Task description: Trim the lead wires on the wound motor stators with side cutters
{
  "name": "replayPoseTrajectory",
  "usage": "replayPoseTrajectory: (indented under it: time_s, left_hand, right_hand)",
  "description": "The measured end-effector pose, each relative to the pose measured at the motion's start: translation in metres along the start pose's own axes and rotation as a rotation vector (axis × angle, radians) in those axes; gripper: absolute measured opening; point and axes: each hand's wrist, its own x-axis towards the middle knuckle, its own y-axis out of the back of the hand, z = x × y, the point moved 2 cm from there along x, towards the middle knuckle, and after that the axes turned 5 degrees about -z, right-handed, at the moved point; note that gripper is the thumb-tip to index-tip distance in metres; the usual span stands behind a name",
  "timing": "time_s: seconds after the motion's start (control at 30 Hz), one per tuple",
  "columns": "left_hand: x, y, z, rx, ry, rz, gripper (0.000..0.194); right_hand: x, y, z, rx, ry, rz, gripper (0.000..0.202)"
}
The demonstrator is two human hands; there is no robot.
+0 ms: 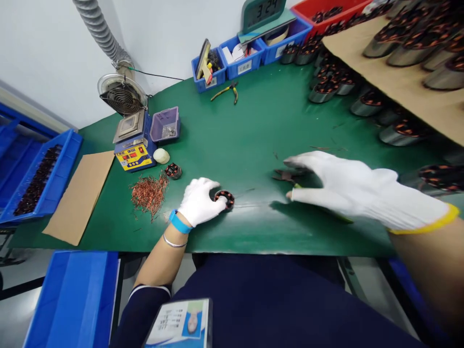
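My left hand [199, 200], in a white glove, is closed around a small wound motor stator [225, 199] with copper coils and a black top. Thin wires trail from the stator to the right across the green bench. My right hand [326, 181], also in a white glove, has its thumb and fingers spread apart. Just at its fingertips lies a pair of dark-jawed cutters [284, 175] with green handles, partly hidden under the hand. A second small stator [173, 170] stands left of my left hand, beside a pile of copper wire scraps [149, 193].
A blue solder pot [134, 154] with a purple tray [165, 124] stands at the left, below a fume duct [99, 29]. Yellow-handled pliers [226, 92] lie near blue bins [244, 63]. Many stators [402, 133] crowd the right, some on cardboard [362, 53]. Cardboard [81, 193] overlaps the left edge.
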Motion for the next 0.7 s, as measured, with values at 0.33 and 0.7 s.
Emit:
replayPoseTrajectory:
  time_s: [0.33,0.7]
  left_hand:
    - [0.017,-0.01,0.028,0.044,0.056,-0.153,0.039]
    - [0.011,-0.02,0.018,-0.17,0.104,-0.018,0.073]
  right_hand:
    - [-0.014,-0.005,0.056,-0.517,-0.059,-0.216,0.117]
    - [-0.025,-0.03,-0.014,-0.347,0.359,-0.043,0.057]
